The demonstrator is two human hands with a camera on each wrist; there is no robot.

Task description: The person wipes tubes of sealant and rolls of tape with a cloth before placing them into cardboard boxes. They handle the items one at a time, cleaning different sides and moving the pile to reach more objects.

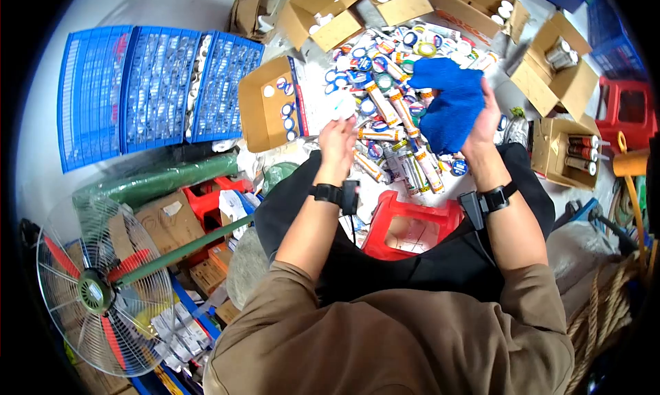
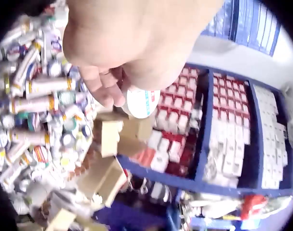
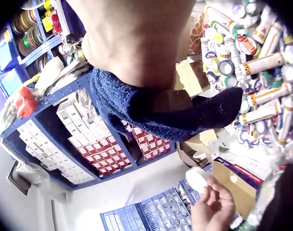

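Two things in hand: blue cloth [image 1: 450, 106] on the right hand [image 1: 485, 120], out over the right side of the pile of tubes and rolls [image 1: 388, 113]; white round-faced piece [image 2: 143, 104] in the left hand [image 1: 335, 146], up over the pile's left edge, near the open carton [image 1: 254, 123]. Left fingers are curled in, pinching the white piece by its rim, printed face exposed. Right fingers mostly hidden by cloth; can't tell whether they grip it or just carry it. Cloth: looks light, limp, fuzzy nap, so it should have decent friction and no crush risk. It drapes with loose ends hanging, and one could snag on the tubes. Best hold is a bunched fold across the palm with the thumb pinning it; a corner pinch would leave too much swinging. White piece: small, probably light and fairly stiff; the face looks smooth, so expect some slip, worse if dusty or damp. Can't read material or depth, fingers cover most of the side. Take it across the diameter on the side wall, thumb opposite fingers, moderate squeeze. Stay off the printed face: keeps it reachable and avoids scuffing. Don't overclamp, wall strength unknown.
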